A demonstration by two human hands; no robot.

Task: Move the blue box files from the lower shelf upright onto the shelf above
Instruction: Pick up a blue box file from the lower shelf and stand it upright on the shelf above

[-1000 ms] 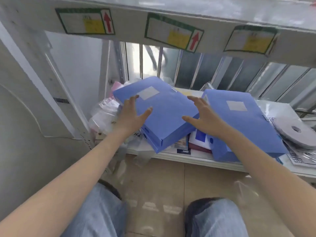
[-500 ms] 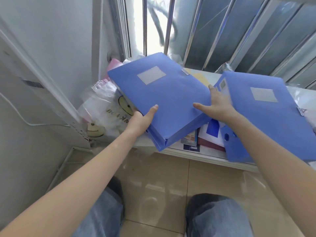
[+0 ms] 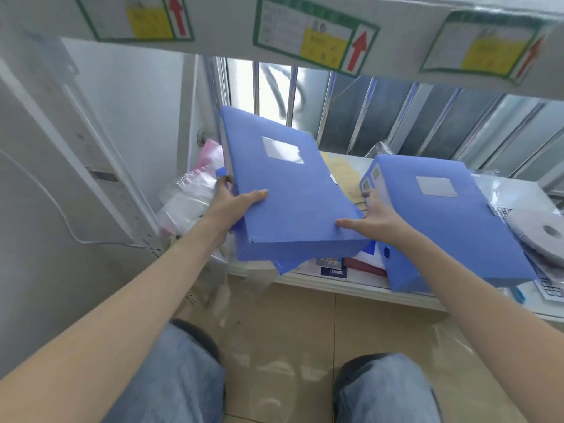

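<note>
Above the front edge of the lower shelf [image 3: 351, 286], a blue box file [image 3: 293, 190] is held tilted, its far end raised toward the window bars and its near spine facing the person. The left hand [image 3: 227, 209] clasps the file's left edge, thumb laid across the top cover and fingers curled underneath. The right hand [image 3: 370, 219] grips the near right corner, thumb flat on the cover, the other fingers spread along the right side; both hands are closed on this file. Under the held file, the corner of another blue file [image 3: 285, 265] sticks out past the shelf edge. To the right of the held file, a second blue box file [image 3: 451, 221] lies flat on the lower shelf atop papers, its spine toward the person. Left of the held file sit clear plastic bags [image 3: 186, 203] with something pink behind them. Overhead, the upper shelf's front beam [image 3: 219, 41] carries green-bordered labels with red arrows [image 3: 316, 41]. Beyond the second file lies a grey disc [image 3: 540, 236].
</note>
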